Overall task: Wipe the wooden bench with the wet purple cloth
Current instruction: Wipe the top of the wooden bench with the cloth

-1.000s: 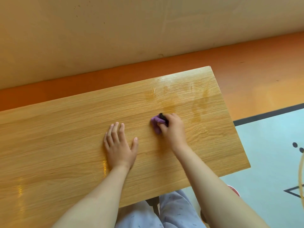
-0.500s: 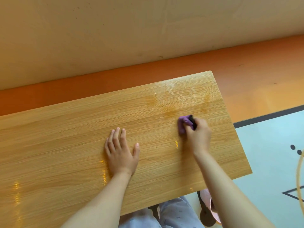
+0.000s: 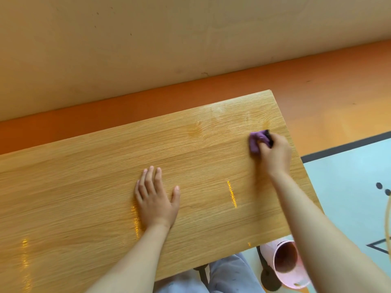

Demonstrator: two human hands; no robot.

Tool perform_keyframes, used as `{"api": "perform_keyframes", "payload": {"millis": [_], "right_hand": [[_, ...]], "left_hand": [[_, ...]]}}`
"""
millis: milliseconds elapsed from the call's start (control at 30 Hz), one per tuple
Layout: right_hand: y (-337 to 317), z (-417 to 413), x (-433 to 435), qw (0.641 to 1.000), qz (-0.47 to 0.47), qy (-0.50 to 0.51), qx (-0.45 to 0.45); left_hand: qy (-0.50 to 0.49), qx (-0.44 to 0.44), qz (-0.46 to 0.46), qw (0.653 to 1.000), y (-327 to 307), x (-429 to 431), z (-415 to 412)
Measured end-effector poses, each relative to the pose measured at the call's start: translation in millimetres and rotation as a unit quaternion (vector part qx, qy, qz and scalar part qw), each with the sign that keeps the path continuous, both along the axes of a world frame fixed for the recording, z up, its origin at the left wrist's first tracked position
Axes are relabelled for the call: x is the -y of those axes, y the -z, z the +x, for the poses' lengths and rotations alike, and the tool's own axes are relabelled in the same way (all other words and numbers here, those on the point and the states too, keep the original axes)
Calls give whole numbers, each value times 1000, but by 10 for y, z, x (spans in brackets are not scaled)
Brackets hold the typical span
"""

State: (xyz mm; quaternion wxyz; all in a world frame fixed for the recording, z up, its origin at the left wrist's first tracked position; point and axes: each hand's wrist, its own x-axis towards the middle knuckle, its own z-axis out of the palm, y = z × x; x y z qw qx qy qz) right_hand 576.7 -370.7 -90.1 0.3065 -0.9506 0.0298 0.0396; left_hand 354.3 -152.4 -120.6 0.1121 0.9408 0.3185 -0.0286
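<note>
The wooden bench (image 3: 84, 197) is a long flat board of pale oak-grain laminate, glossy enough to throw thin orange streaks of light, with darker damp patches near its far right corner. The purple cloth (image 3: 255, 142) is wadded into a small soft lump on the bench top close to the right end, a black edge showing at its far side. The right hand (image 3: 275, 154) grips it, fingers curled tight over the wad and pressing it to the wood. The left hand (image 3: 155, 199) lies flat near the middle of the board, four fingers straight and together, thumb spread out to the right. Since half a second ago the right hand and cloth have slid further right and farther away, while the left hand has stayed planted. A round pink plastic bucket (image 3: 285, 263) shows below the near right edge, more exposed than before.
</note>
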Motion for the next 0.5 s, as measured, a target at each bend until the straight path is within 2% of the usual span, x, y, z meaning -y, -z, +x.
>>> {"api": "perform_keyframes", "payload": {"millis": [100,233,367,500], "right_hand": [[7,136,433,997,-46,63,-2],[-24,52,190,996,-51,68,-9],[-5,-257,-627,998,1,-65,-12],[-28,-566,-1467,977,59,-203,-36]], "left_hand": [[1,0,-1,1000,-5,3,-1],[0,4,-4,1000,-3,6,2],[-2,-4,-4,1000,-15,6,7],[-4,-7,3,1000,-22,14,10]]}}
